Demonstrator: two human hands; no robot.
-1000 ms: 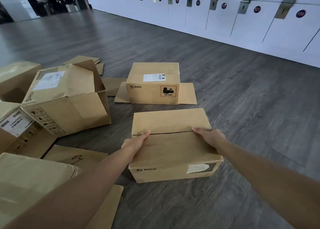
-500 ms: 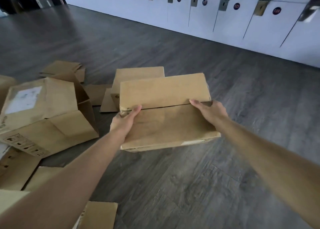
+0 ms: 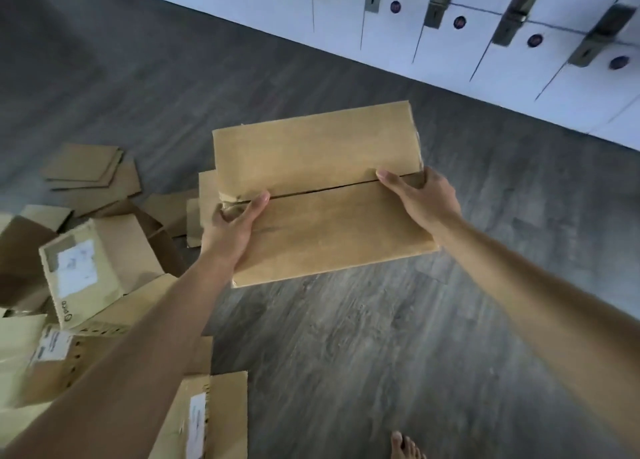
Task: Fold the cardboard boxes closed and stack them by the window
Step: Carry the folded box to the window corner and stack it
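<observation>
Cardboard box, with both top flaps folded down and meeting at a seam, is in the air above the floor, between the two hands. Left hand grips its left edge, thumb on the seam; right hand grips the right edge, fingers curled on the flap. So this box seems closed and ready to carry. No window is visible. At the left, several other boxes lie on the floor, some with flaps open, so I judge most of the work remains.
</observation>
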